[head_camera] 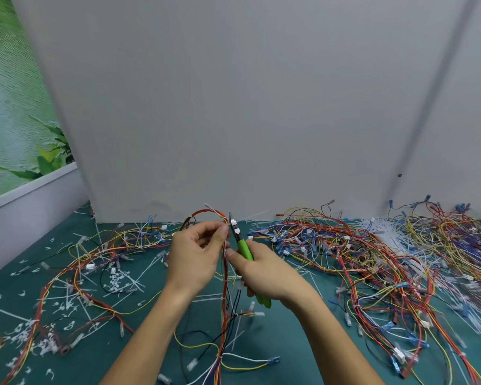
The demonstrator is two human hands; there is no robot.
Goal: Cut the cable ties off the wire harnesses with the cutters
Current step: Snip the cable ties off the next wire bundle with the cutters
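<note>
Green-handled cutters [245, 250] gripped in the right hand [270, 273], blades up beside the harness [222, 307], which the left hand [197, 254] pinches upright over the mat [289, 343]. Step in hand, by my reading: lining up on a tie [209, 207] at the loop. Next move needs blades round the tie alone, clear of wires; uncut pile [386, 254] lies beyond, right.

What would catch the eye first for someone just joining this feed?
At centre, the left hand pinches a wire harness upright while the right hand grips the green-handled cutters, whose tip is at the wires beside the left fingertips. To the right, a dense tangle of harnesses covers the green mat. White tie scraps litter its left side.
</note>
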